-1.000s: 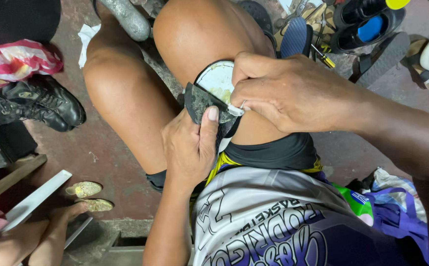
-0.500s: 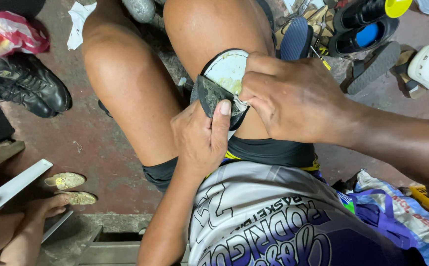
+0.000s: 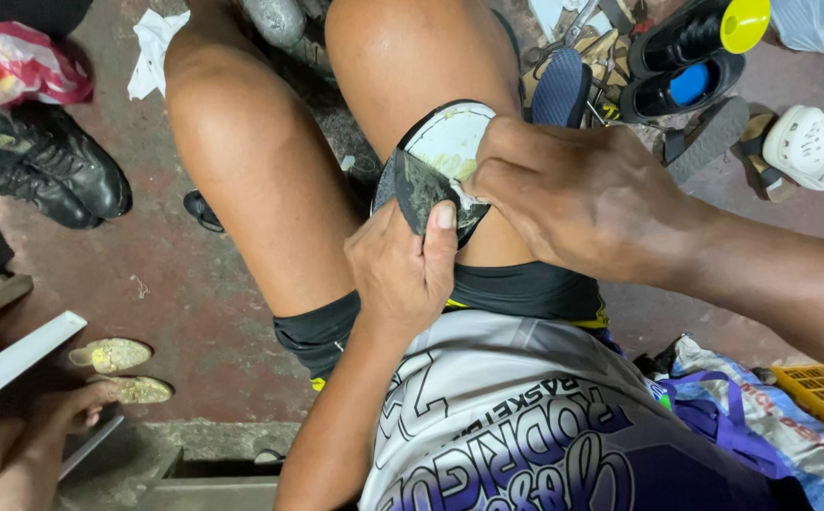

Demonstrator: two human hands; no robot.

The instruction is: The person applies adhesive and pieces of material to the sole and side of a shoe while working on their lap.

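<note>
Head camera is looking down at a seated person's lap, where both hands are working on a shoe sole piece point(image 3: 431, 175) that is resting against the right thigh just near of the knee. That piece is a curved heel-shaped part, pale with a dark rim on its far rounded end and dark and smeared on its near portion; its long axis is running from far to near with a slight lean, the rounded end pointing far and a little right, toward the knee. The left hand point(image 3: 402, 274) is lying at the near-left end of the piece, fingers closed around its lower edge and the thumb pressing flat across the dark face, so it is gripping the piece. The right hand point(image 3: 573, 199) is coming in from the right side, curled tightly, with its fingertips pinching at the right edge of the piece where the pale layer is meeting the dark one; exactly what is held between those fingertips is too small to tell. The piece is thus sitting between the two hands, touching both. Black boots point(image 3: 43, 175) are lying on the reddish floor point(image 3: 185, 322) at far left, and a white clog point(image 3: 814, 147) and dark shoes point(image 3: 682, 66) are lying at far right.
</note>
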